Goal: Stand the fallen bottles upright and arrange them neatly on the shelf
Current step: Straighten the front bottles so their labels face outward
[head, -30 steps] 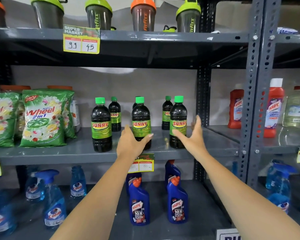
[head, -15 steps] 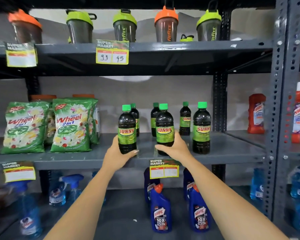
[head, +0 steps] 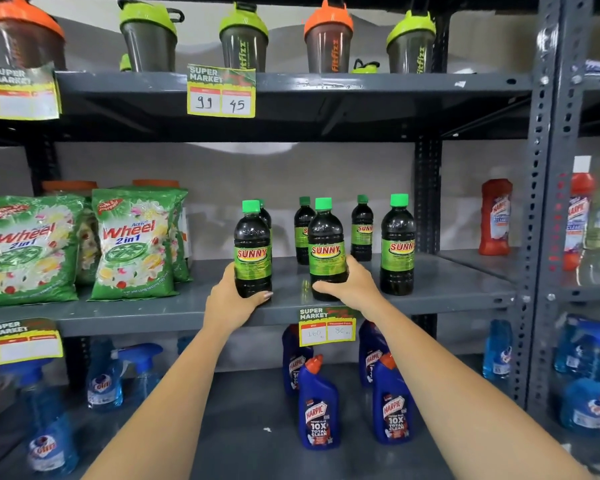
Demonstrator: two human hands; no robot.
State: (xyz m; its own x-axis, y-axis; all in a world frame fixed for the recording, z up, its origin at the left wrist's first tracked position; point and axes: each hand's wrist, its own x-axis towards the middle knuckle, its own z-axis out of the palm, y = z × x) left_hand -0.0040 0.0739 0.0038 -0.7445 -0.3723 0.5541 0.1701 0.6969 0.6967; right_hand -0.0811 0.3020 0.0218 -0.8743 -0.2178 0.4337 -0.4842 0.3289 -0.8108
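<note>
Several dark Sunny bottles with green caps stand upright on the middle grey shelf. My left hand grips the base of the front left Sunny bottle. My right hand wraps the base of the front middle Sunny bottle. A third front bottle stands free at the right. Behind them stand smaller-looking back-row bottles, one partly hidden by the middle bottle and another almost fully hidden behind the left one.
Green Wheel detergent bags fill the shelf's left part. Shaker cups line the shelf above. Blue Harpic bottles and spray bottles stand below. A grey upright post borders the right, with red Harpic bottles beyond.
Both hands went from open near the middle and right bottles to closing on the left and middle front bottles. The view shifted left and slightly closer.
</note>
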